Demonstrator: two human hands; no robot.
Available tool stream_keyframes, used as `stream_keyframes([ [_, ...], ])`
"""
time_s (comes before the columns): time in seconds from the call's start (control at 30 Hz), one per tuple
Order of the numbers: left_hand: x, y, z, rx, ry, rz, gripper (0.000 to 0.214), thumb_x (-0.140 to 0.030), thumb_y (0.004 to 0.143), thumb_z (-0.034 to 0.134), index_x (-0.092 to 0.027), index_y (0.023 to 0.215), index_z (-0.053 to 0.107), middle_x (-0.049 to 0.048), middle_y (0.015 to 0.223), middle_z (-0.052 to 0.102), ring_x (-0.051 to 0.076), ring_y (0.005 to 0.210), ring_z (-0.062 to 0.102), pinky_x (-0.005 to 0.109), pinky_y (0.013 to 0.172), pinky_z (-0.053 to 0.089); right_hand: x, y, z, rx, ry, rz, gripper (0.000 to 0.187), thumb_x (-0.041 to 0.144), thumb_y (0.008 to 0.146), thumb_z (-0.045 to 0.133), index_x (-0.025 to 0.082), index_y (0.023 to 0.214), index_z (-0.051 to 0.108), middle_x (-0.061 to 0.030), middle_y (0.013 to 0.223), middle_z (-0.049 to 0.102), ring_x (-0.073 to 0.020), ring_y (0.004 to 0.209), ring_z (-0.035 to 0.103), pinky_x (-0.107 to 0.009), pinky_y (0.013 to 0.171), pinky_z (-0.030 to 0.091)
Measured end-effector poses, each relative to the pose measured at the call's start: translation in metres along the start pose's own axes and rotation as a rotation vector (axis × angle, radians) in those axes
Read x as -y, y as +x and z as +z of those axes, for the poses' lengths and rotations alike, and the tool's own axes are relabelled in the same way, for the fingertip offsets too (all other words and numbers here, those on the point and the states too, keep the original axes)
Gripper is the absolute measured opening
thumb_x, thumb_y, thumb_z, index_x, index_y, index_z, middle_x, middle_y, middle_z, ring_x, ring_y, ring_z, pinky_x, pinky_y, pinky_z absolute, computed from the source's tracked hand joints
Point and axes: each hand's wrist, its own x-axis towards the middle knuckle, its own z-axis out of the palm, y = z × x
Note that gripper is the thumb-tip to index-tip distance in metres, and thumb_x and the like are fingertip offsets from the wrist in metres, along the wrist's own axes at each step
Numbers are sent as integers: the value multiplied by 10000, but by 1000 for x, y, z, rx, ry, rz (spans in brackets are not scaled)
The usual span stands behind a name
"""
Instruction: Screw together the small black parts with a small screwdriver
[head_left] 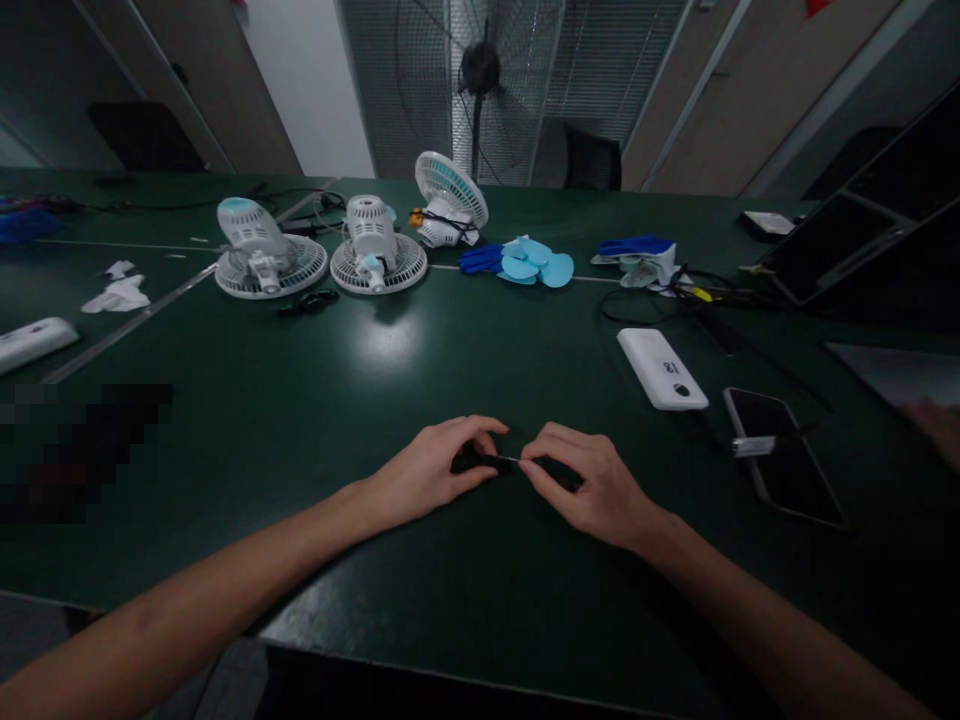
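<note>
My left hand [442,460], fingers curled, grips a small dark handle-like piece [480,461] low over the table's middle. From it a thin metal shaft [510,459] points right, like that of a small screwdriver. The thumb and fingertips of my right hand [589,475] are pinched together at the shaft's other end. Something dark shows beneath my right palm, but I cannot make out whether it is an object or shadow.
Across the green table [337,370] stand several white fan heads, among them one [379,245] face down. Light-blue fan blades [536,262] lie beside blue gloves [480,259]. To the right are a white power bank [661,368], a phone [787,455] and cables. Another person's hand [934,430] shows far right.
</note>
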Motion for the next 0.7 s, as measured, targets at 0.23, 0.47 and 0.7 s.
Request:
stream_keyframes([
  [0.23, -1, -4, 0, 29, 115, 77, 421, -281, 1002, 611, -258, 1412, 516, 73, 1175, 646, 209, 1070, 623, 371, 933, 529, -6, -5, -3, -4, -25, -3, 131, 240, 1009, 578, 187, 1025, 697, -39, 923, 660, -149, 741, 609, -291, 650, 457],
  [0.47, 30, -27, -43, -9, 284, 12, 367, -360, 1059, 475, -273, 1410, 541, 94, 1299, 617, 234, 1168, 593, 411, 1023, 493, -4, -4, -5, -6, -18, -13, 170, 266, 1025, 557, 181, 1033, 705, -54, 938, 684, -147, 751, 622, -279, 644, 487],
  [0.7, 105, -75, -154, -362, 513, -361, 581, -609, 936, 570, -202, 1348, 617, 100, 1154, 662, 261, 966, 621, 366, 861, 506, -4, -4, -5, -7, -11, -24, 174, 261, 1022, 561, 172, 1016, 711, -54, 925, 691, -144, 745, 628, -273, 651, 496],
])
